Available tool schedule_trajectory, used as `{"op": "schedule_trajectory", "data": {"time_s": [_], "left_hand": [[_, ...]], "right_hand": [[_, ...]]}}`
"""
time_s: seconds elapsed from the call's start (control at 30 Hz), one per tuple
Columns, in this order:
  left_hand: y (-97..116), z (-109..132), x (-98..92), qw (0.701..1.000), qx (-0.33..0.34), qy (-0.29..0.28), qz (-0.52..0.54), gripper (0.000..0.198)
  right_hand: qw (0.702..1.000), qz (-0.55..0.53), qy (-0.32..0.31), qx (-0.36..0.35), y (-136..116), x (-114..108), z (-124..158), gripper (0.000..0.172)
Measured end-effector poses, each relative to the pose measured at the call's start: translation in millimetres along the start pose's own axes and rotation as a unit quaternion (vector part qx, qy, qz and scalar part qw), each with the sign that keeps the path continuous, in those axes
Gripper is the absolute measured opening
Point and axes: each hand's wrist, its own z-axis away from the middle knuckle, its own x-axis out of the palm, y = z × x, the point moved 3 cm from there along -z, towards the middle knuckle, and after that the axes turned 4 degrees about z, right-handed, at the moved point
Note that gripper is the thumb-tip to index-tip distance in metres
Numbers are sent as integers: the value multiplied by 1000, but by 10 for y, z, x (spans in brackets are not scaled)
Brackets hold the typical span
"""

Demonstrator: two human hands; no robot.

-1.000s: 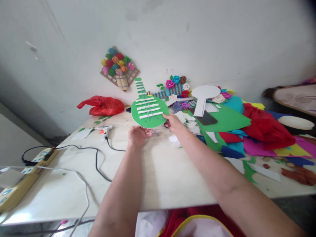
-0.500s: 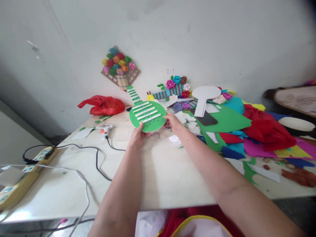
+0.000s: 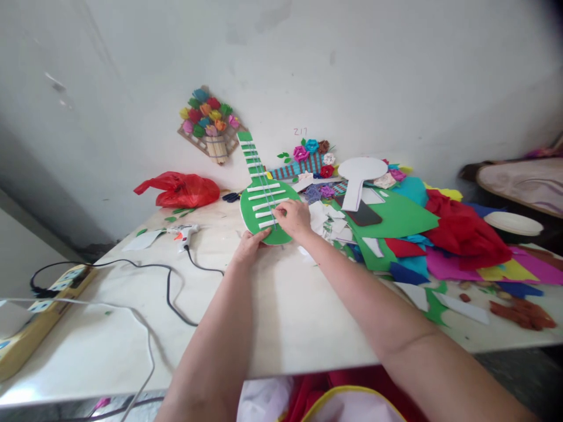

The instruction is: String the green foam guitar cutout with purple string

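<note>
A green paper guitar (image 3: 259, 196) with white strips across it and thin strings stands tilted on the white table (image 3: 281, 305), its neck pointing up toward the wall. My left hand (image 3: 250, 243) grips its lower rim with thumb and fingers. My right hand (image 3: 294, 218) lies over the right side of the round body, fingers bent and fingertips pressing on the white strips near the strings.
A glue gun (image 3: 183, 232) with a black cord lies left of the guitar, a power strip (image 3: 41, 299) at the far left. A red plastic bag (image 3: 180, 189) sits by the wall. Coloured paper sheets (image 3: 440, 234), a white paddle cut-out (image 3: 358, 176) and paper-flower crafts (image 3: 211, 126) fill the right and back.
The guitar has come down from the air to rest on the table with its neck more upright. My right hand moved from its right edge onto its face.
</note>
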Motion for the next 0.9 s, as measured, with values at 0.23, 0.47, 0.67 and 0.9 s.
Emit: {"op": "schedule_trajectory", "data": {"time_s": [0.23, 0.47, 0.67, 0.9], "left_hand": [[-38, 22, 124, 998, -10, -42, -37, 39], [-70, 12, 110, 998, -16, -41, -47, 38], [-84, -21, 84, 1000, -1, -9, 9, 40], [-75, -23, 87, 999, -6, -1, 49, 39]], "right_hand": [[998, 36, 18, 40, 77, -3, -19, 20], [981, -146, -21, 129, 188, 26, -118, 15], [859, -455, -114, 205, 72, 19, -119, 16], [841, -480, -150, 197, 58, 30, -72, 6]]}}
